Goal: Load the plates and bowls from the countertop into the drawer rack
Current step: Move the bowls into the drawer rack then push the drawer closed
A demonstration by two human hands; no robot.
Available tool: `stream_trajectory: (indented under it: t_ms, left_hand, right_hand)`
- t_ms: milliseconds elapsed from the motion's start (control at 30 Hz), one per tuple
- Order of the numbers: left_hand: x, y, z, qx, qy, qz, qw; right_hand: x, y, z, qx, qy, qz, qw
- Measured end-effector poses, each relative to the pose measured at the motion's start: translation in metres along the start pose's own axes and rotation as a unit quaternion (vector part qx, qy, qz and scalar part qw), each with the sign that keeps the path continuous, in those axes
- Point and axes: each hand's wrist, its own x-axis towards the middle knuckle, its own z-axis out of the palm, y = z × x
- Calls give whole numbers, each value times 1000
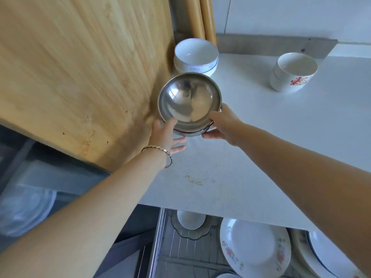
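A stack of steel bowls (189, 101) sits tilted at the back left of the white countertop (261, 141). My left hand (165, 135) grips its near left rim, thumb on top. My right hand (222, 125) holds the near right rim. Behind the steel bowls stands a stack of white bowls with a blue line (195, 56). Further right is a stack of white bowls with a red print (292, 72). Below the counter edge the open drawer rack (180, 249) holds a floral plate (255, 247), more plates (325, 259) at the right, a small white bowl (190, 218) and a glass dish.
A large bamboo cutting board (80, 77) leans at the left, right beside the steel bowls. Wooden rolling pins (202, 17) stand in the back corner. A clear lidded container (24, 211) lies low at the left. The drawer's metal rail (157, 243) runs along its left side.
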Motion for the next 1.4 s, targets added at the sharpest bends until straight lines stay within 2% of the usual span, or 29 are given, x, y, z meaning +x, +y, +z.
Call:
stream_trajectory:
  t_ms: [200, 333, 433, 567, 667, 800, 900, 967, 1200, 1400]
  left_hand:
    - [-54, -22, -3, 136, -60, 0, 989]
    - [-108, -58, -6, 212, -98, -8, 972]
    - [-146, -98, -17, 208, -133, -49, 968]
    - [-177, -155, -45, 152, -178, -158, 959]
    - [-181, -201, -62, 125, -136, -235, 954]
    - [-163, -257, -80, 81, 9, -276, 958]
    - [-146, -291, -93, 60, 124, -295, 945]
    - [-138, -309, -100, 54, 163, -313, 934]
    - [-103, -355, -116, 31, 205, -329, 921]
    - [-77, -401, -136, 147, 184, -384, 893]
  right_hand:
    - [-74, 56, -41, 36, -18, 28, 999]
    - [-144, 92, -70, -7, -63, 35, 997]
    - [-189, 122, -81, -63, -114, 51, 990]
    - [-225, 165, -78, -45, -167, 148, 974]
    - [-227, 205, -59, -117, -185, 171, 961]
    - [-197, 251, -16, -204, -179, 127, 954]
    - [-167, 276, 18, -249, -185, 101, 945]
    - [-148, 292, 35, -295, -197, 95, 930]
    - [-94, 350, 70, -393, -224, 116, 884]
    - [-88, 368, 76, -440, -239, 129, 856]
